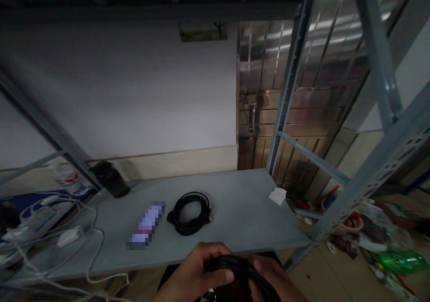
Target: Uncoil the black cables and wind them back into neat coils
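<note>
At the bottom centre, in front of the shelf's front edge, a bundle of black cable (pixel 226 262) is held between both hands. My left hand (pixel 198 270) is closed round its left side, thumb on top. My right hand (pixel 273 277) has its fingers wrapped on the right side of the same bundle; its lower part is hidden. A second coil of black cable (pixel 183 229) lies on the grey shelf (pixel 238 221) beyond my hands. Left of that coil lies a phone (pixel 147 226), its picture pixelated.
A dark bottle (pixel 112 181) leans at the shelf's back left. White cords (pixel 97 221) and an adapter (pixel 70 236) lie at the left. A white paper (pixel 278 196) is near the right edge. Metal posts (pixel 289 78) frame the shelf; bags and a green bottle (pixel 403 261) lie on the floor.
</note>
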Motion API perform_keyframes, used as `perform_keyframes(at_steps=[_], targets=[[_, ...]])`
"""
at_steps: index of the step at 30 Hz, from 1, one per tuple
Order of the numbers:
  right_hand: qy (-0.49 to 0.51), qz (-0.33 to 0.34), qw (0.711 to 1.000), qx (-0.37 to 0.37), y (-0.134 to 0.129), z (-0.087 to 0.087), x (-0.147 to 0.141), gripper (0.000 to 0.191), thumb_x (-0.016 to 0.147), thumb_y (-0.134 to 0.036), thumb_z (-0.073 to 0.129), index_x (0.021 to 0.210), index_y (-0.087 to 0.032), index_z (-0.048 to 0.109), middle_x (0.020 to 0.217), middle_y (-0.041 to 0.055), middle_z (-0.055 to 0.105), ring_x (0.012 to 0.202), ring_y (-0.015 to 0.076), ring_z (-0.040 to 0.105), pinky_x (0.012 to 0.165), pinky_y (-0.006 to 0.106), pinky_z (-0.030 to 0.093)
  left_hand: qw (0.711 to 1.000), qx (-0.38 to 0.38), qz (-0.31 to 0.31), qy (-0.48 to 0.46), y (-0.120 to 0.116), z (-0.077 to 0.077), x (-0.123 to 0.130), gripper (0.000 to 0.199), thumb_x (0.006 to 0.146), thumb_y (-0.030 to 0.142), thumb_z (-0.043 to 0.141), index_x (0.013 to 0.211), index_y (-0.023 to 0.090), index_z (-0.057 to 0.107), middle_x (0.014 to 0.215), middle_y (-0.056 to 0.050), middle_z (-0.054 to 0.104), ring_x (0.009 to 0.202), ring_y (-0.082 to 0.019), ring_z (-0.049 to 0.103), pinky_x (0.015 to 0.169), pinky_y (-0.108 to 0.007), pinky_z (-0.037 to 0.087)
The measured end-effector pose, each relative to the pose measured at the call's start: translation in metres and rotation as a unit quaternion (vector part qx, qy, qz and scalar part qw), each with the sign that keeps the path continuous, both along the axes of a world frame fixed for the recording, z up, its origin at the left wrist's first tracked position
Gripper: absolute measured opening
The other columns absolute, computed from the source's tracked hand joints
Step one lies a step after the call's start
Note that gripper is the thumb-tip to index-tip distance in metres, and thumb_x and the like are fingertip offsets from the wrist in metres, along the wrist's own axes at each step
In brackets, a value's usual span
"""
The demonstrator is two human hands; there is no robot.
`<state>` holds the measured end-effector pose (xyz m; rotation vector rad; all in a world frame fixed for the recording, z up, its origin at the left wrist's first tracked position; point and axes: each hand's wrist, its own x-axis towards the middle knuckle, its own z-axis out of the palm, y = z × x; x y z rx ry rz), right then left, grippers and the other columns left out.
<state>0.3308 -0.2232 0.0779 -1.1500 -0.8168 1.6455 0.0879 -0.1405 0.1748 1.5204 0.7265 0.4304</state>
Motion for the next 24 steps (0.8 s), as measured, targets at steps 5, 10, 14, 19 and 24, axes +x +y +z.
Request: perform_keyframes(at_steps=[5,10,14,19,24], targets=[[0.039,0.194,0.975,0.106,0.018,0.024,0.017,0.08,0.09,-0.095,0.067,0.106,-0.017,0.071,0.063,-0.0071,0.045,0.05,0.0064,0.033,0.05,0.019,0.026,0.996,0.05,-0.034,0.061,0.005,0.007,-0.021,0.054,0.094,0.072,0.076,0.102,0.019,0.083,0.095,-0.006,0.078,0.086,-0.019,0.069,0.078,-0.027,0.052],[-0.23,0.249,0.913,0.225,0.05,0.051,0.014,0.055,0.088,-0.075,0.087,0.106,-0.023,0.087,0.099,0.0053,0.075,0.094,0.0219,0.066,0.079,0.026,0.047,0.963,0.208,-0.095,0.141,0.021,0.029,-0.046,0.023,0.099,0.053,0.079,0.105,0.032,0.088,0.1,-0.001,0.079,0.103,-0.02,0.072,0.096,-0.03,0.052],[-0.376,0.24,0.819,0.361,0.096,0.044,-0.022,0.035,0.093,-0.058,0.09,0.099,-0.024,0.086,0.097,0.005,0.079,0.112,0.028,0.07,0.113,0.039,0.044,0.892,0.374,-0.063,0.247,0.044,0.011,-0.066,0.021,0.106,0.022,0.07,0.104,0.036,0.087,0.104,0.001,0.077,0.112,-0.02,0.072,0.125,-0.044,0.04],[-0.504,0.2,0.712,0.447,0.164,-0.004,-0.079,0.028,0.1,-0.047,0.085,0.105,-0.02,0.081,0.106,0.0057,0.076,0.12,0.0266,0.07,0.132,0.053,0.027,0.794,0.513,0.027,0.326,0.084,-0.055,-0.105,0.042,0.1,0.004,0.058,0.112,0.034,0.086,0.103,-0.001,0.075,0.108,-0.022,0.073,0.131,-0.055,0.036],[-0.561,0.175,0.643,0.491,0.206,-0.044,-0.126,0.023,0.103,-0.038,0.082,0.113,-0.018,0.075,0.124,0.0089,0.071,0.127,0.0267,0.064,0.125,0.048,0.04,0.784,0.512,0.139,0.323,0.11,-0.124,-0.15,0.046,0.099,0.006,0.054,0.121,0.032,0.086,0.119,-0.007,0.076,0.122,-0.026,0.07,0.121,-0.055,0.052]])
